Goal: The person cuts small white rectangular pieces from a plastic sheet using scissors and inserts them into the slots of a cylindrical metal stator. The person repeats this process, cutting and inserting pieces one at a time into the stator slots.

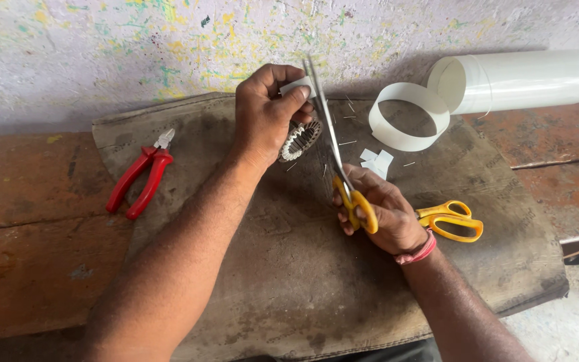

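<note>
My left hand [266,110] holds a small white strip of sheet [297,86] between thumb and fingers, together with a round toothed metal core [299,139] tucked under the palm. My right hand [382,213] grips yellow-handled scissors [333,144]. Their long blades point up and away, and they meet the white strip by my left fingertips. A red band sits on my right wrist.
A brown mat [303,268] covers the reddish bench. Red-handled pliers [143,177] lie at the mat's left edge. A second pair of yellow scissors [452,220] lies right of my hand. A white sheet roll [517,80], a curled strip [407,115] and small offcuts [376,162] lie behind.
</note>
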